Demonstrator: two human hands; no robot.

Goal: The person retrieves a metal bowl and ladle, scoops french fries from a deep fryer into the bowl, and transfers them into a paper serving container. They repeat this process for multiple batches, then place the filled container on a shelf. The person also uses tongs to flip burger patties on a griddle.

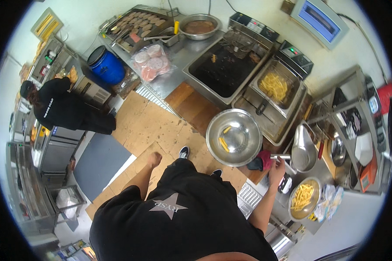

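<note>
My right hand (276, 173) is at the handle of a metal fry scoop (303, 150), with its fingers closed around it. Just left of the handle lies a dark red and black cloth (263, 160). A large steel bowl (212, 138) stands in front of me, a few fries (223, 144) inside it. Over the cardboard-covered floor hangs my left hand (155, 159), its fingers curled and nothing visible in them. Below the scoop, a second steel bowl (317, 186) contains a pile of fries (302, 197).
Fries cook in a small fryer (274, 86), beside a wide vat of dark oil (228, 65). Patties cover a griddle (140, 21) near a bag of raw patties (152, 62). A co-worker (58, 101) stands at the left counter. Metal shelving (346, 107) rises at right.
</note>
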